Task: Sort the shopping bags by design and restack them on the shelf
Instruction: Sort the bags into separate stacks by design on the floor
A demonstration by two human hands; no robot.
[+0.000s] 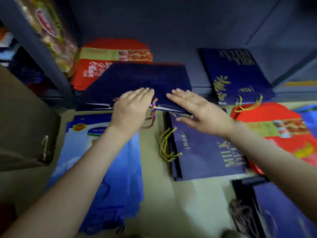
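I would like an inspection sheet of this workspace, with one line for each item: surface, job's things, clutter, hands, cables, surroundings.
Surface: dark blue shelf board, partly covered; beige floor below it.
Job's things: stack of plain navy paper bags at shelf centre; red printed bags behind it at left; navy bag with gold lettering on the shelf at right. On the floor: light blue bags, navy gold-lettered bags, red floor bags.
Clutter: brown cardboard box at left.
Hands: left hand and right hand both lie flat, fingers straight, on the plain navy stack.
Cables: nothing seen.
Surroundings: dark shelf post; blurred packets of goods beyond it.
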